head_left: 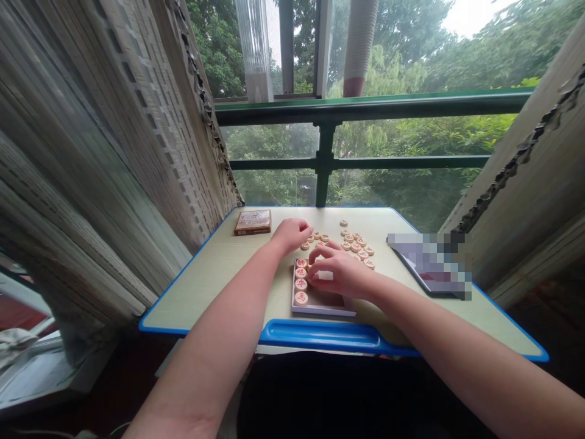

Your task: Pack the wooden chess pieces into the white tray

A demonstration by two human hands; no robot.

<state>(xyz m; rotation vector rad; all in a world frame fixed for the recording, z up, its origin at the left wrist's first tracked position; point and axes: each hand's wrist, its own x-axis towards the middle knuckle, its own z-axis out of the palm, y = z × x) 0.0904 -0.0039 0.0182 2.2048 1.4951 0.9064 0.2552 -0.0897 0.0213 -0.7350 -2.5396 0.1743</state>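
Note:
Inside a shallow box tray (323, 311), round wooden Chinese chess pieces (300, 284) with red characters stand in a column along the left wall. My right hand (340, 268) reaches over the tray with bent fingers, its fingertips at a Chinese chess piece (310, 266) beside the top of that column; the fingers partly cover it. Beyond the tray, my left hand (291, 235) is closed, fingertips pressed together next to several loose pieces (317, 235). What it holds, if anything, is hidden. More loose pieces (356, 247) lie in a cluster behind my right hand.
A flat printed box (253, 221) lies at the table's back left. On the right is a dark tablet-like device (425, 268), partly blurred out. The table (201, 286) has a blue edge and a blue front groove (322, 332). Curtains hang on both sides, with a railing behind.

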